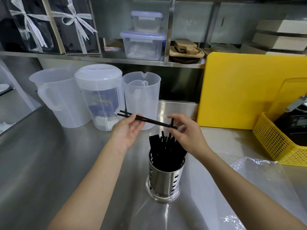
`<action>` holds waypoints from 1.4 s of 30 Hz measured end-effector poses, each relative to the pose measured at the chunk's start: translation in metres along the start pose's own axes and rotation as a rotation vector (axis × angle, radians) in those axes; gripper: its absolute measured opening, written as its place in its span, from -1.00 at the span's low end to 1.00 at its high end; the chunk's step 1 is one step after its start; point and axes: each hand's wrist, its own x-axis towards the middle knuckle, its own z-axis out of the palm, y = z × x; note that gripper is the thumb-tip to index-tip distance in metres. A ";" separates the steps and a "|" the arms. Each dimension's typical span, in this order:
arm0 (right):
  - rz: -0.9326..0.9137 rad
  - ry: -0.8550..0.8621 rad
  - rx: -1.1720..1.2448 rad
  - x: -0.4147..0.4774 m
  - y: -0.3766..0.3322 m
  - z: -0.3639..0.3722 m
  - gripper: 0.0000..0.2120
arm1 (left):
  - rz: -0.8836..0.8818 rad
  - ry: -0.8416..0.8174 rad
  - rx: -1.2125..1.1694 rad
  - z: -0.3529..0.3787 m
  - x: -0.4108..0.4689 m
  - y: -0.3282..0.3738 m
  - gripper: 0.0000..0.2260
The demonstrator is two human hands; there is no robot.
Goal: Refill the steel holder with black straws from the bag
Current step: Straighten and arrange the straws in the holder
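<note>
A few loose black straws (147,120) are held level between both hands above the steel holder (163,178). The left hand (127,130) is partly curled, its fingertips pinching the straws near their far-left ends; the right hand (186,130) is pinched narrow on the other ends, where one straw is crossed upright against the rest. The steel holder is stood on the tabletop (49,163) just below the hands, already crowded with black straws (166,150) leaning at mixed angles. The bag (249,165), clear plastic, seems to lie flat to the right, beside a yellow basket (274,143). Likely risk: the held straws are uneven, so one could be dropped or snagged on the packed tips on entry. Tipping of the holder is judged possible if straws are pushed in sideways. Clear jugs (99,97) are stood behind.
</note>
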 end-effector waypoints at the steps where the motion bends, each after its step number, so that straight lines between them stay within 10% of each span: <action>1: -0.002 0.011 0.001 -0.001 0.001 -0.001 -0.69 | 0.025 0.010 0.010 -0.001 0.002 0.004 -0.98; 16: -0.024 0.036 0.193 0.032 -0.031 -0.026 -0.73 | 0.275 -0.364 0.784 0.050 -0.046 0.000 -0.90; 26: 0.001 0.038 0.273 0.040 -0.042 -0.024 -0.68 | 0.232 -0.559 0.884 0.054 -0.057 -0.004 -0.80; 36: -0.044 -0.091 -0.058 0.024 -0.020 -0.035 -0.65 | 0.100 -0.209 0.319 0.043 -0.033 0.015 -0.91; 42: 0.027 -0.272 0.175 0.009 -0.023 -0.035 -0.61 | -0.141 -0.132 -0.076 0.041 -0.031 0.008 -0.89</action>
